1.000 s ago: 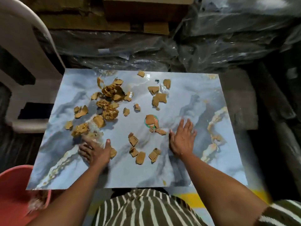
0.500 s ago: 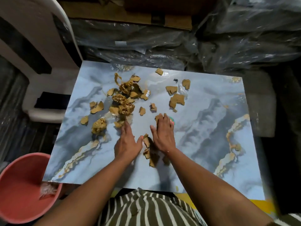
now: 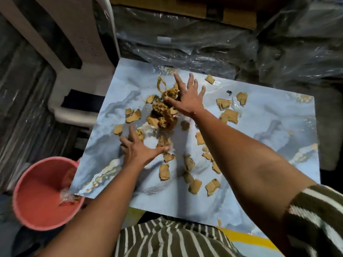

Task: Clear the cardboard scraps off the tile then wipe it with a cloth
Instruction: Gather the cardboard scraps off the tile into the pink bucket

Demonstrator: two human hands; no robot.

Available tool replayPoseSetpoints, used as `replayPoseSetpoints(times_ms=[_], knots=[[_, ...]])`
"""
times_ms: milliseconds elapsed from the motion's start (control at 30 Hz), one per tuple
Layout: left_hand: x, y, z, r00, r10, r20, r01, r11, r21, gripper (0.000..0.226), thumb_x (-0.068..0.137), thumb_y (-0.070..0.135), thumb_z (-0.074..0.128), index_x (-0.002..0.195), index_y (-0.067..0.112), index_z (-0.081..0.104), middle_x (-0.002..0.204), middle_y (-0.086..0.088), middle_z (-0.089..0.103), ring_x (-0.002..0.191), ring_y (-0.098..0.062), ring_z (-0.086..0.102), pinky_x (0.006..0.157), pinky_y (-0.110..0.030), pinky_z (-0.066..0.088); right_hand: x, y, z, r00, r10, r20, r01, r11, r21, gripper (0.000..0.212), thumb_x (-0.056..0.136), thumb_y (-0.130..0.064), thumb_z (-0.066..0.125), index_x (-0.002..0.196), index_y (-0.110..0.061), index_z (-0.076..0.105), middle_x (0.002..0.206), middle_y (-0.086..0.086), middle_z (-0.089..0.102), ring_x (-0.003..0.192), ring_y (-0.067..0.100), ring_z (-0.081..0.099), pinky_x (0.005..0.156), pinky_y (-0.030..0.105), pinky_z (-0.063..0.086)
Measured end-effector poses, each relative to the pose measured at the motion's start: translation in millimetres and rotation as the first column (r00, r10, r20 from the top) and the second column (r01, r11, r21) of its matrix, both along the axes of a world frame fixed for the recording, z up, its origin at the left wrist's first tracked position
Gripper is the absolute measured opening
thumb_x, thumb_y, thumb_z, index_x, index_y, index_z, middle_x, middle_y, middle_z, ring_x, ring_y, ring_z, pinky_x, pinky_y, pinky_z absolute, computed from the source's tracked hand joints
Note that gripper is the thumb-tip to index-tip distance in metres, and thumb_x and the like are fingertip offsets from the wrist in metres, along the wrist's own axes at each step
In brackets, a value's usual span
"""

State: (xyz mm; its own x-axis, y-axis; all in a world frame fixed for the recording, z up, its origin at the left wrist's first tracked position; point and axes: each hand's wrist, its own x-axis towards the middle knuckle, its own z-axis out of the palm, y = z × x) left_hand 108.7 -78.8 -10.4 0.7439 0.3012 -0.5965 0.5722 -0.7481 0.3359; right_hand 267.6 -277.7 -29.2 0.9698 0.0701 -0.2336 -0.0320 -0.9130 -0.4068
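A glossy blue-grey marble tile [image 3: 269, 138] lies in front of me, strewn with several brown cardboard scraps. A crumpled pile of scraps [image 3: 163, 112] sits at its far left-centre, and flat pieces [image 3: 228, 115] lie to the right and near the front [image 3: 164, 171]. My right hand [image 3: 187, 97] is spread flat with fingers apart, resting against the far side of the pile. My left hand [image 3: 137, 147] is spread open on the tile just in front of the pile, thumb pointing right, touching loose scraps. No cloth is in view.
A pink plastic tub [image 3: 42, 193] stands on the floor at the tile's front left corner, with a bit of plastic wrap and scraps inside. A white plastic chair [image 3: 78, 86] stands to the left. Plastic-wrapped bundles [image 3: 204, 45] and cardboard boxes lie behind the tile.
Both hands left the scraps near the front and reached further out: the right hand to the far side of the pile, the left hand to its near left side. The view shifted left.
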Motion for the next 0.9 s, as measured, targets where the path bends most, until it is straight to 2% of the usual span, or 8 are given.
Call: replayPoseSetpoints(times_ms=[100, 200, 300, 467, 567, 700, 800, 900], knots=[[18.1, -8.9, -2.4, 0.999, -0.04, -0.009, 0.039, 0.998, -0.059, 0.165, 0.046, 0.075, 0.091, 0.157, 0.041, -0.026, 0.157, -0.026, 0.013, 0.148, -0.049, 0.023, 0.117, -0.055, 0.035, 24.3, 27.7, 1.0, 0.967, 0.197, -0.161, -0.204, 0.979, -0.027, 0.097, 0.088, -0.084, 0.05, 0.164, -0.051, -0.002, 0.175, 0.01, -0.015, 0.161, 0.04, -0.008, 0.119, 0.075, -0.004], [32.8, -11.2, -4.3, 0.995, -0.096, 0.018, 0.097, 0.99, -0.104, 0.168, 0.048, 0.064, 0.097, 0.153, 0.045, -0.033, 0.155, -0.023, 0.015, 0.147, -0.051, 0.027, 0.116, -0.059, 0.036, 19.0, 41.4, -4.6, 0.875, 0.344, -0.341, -0.382, 0.923, -0.049, 0.097, 0.086, -0.083, 0.056, 0.164, -0.052, 0.006, 0.176, 0.01, -0.007, 0.16, 0.041, 0.006, 0.124, 0.069, 0.012], [37.3, -12.0, -5.4, 0.982, -0.183, 0.041, 0.186, 0.979, -0.085, 0.163, 0.055, 0.055, 0.097, 0.151, 0.047, -0.035, 0.156, -0.021, 0.011, 0.145, -0.051, 0.028, 0.113, -0.061, 0.039, 0.6, 40.5, -4.6, 0.843, 0.35, -0.409, -0.428, 0.896, -0.116, 0.099, 0.084, -0.078, 0.064, 0.163, -0.053, 0.011, 0.175, 0.013, -0.005, 0.158, 0.044, 0.011, 0.123, 0.065, 0.022], [29.8, -18.0, -13.1, 0.936, -0.352, 0.017, 0.35, 0.934, 0.068, 0.158, 0.059, 0.048, 0.093, 0.151, 0.044, -0.036, 0.157, -0.023, 0.009, 0.133, -0.054, 0.043, 0.098, -0.051, 0.054, -39.4, 19.4, 10.9, 0.803, 0.36, -0.475, -0.496, 0.845, -0.2, 0.11, 0.084, -0.057, 0.079, 0.162, -0.055, 0.001, 0.174, 0.018, -0.005, 0.158, 0.043, 0.007, 0.112, 0.065, 0.039], [22.2, -27.0, -16.9, 0.935, -0.356, 0.005, 0.355, 0.933, 0.062, 0.161, 0.055, 0.053, 0.097, 0.154, 0.045, -0.03, 0.158, -0.025, 0.004, 0.139, -0.053, 0.038, 0.106, -0.05, 0.049, -65.3, 12.4, 8.0, 0.826, 0.349, -0.443, -0.482, 0.844, -0.234, 0.099, 0.098, -0.047, 0.069, 0.162, -0.054, -0.006, 0.17, 0.026, 0.006, 0.155, 0.045, 0.015, 0.108, 0.057, 0.045], [19.3, -38.4, -18.9, 0.954, -0.3, 0.03, 0.299, 0.954, 0.037, 0.158, 0.054, 0.041, 0.1, 0.153, 0.053, -0.023, 0.15, -0.022, 0.015, 0.134, -0.053, 0.044, 0.106, -0.054, 0.051, -95.3, 5.8, -2.2, 0.891, 0.275, -0.362, -0.37, 0.901, -0.227, 0.127, 0.08, -0.048, 0.088, 0.161, -0.054, -0.01, 0.15, 0.026, 0.032, 0.139, 0.044, 0.035, 0.097, 0.056, 0.052], [17.0, -45.0, -18.5, 0.958, -0.281, 0.062, 0.283, 0.959, -0.024, 0.141, 0.064, 0.022, 0.096, 0.156, 0.054, -0.007, 0.145, -0.018, 0.019, 0.123, -0.05, 0.055, 0.102, -0.051, 0.053, -112.0, 0.8, -5.1, 0.938, 0.213, -0.273, -0.252, 0.96, -0.118, 0.109, 0.089, -0.039, 0.08, 0.163, -0.053, 0.0, 0.137, 0.023, 0.039, 0.126, 0.044, 0.047, 0.095, 0.056, 0.053], [14.1, -51.4, -16.1, 0.96, -0.259, 0.106, 0.268, 0.96, -0.078, 0.129, 0.07, 0.012, 0.09, 0.154, 0.056, 0.003, 0.143, -0.017, 0.021, 0.116, -0.048, 0.06, 0.1, -0.05, 0.055, -119.9, -5.6, -3.9, 0.95, 0.158, -0.269, -0.152, 0.987, 0.045, 0.115, 0.08, -0.035, 0.088, 0.163, -0.05, 0.011, 0.134, 0.025, 0.041, 0.121, 0.049, 0.053, 0.105, 0.055, 0.051]])
